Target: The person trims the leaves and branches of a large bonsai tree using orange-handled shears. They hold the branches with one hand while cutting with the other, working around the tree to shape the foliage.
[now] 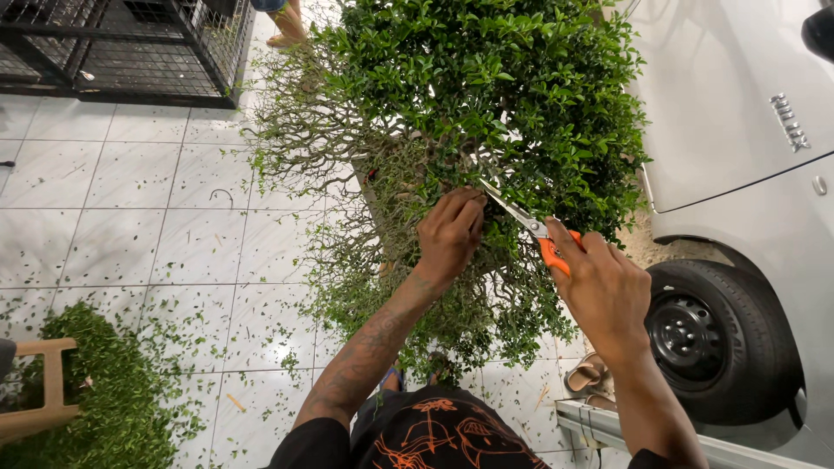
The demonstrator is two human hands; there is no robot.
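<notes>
The dense green small-leaved shrub with wiry bare twigs (486, 113) fills the middle of the view. The left hand (450, 234) pinches a twig at the shrub's lower edge, fingers clenched on it. Just right of it, the right hand (599, 291) grips orange-handled pruning shears (530, 227), blades parted into the foliage. The twigs look thin, springy and light, best pinched near the cut. Left of the shrub stands a black wire cage (122, 48); its contents cannot be made out.
</notes>
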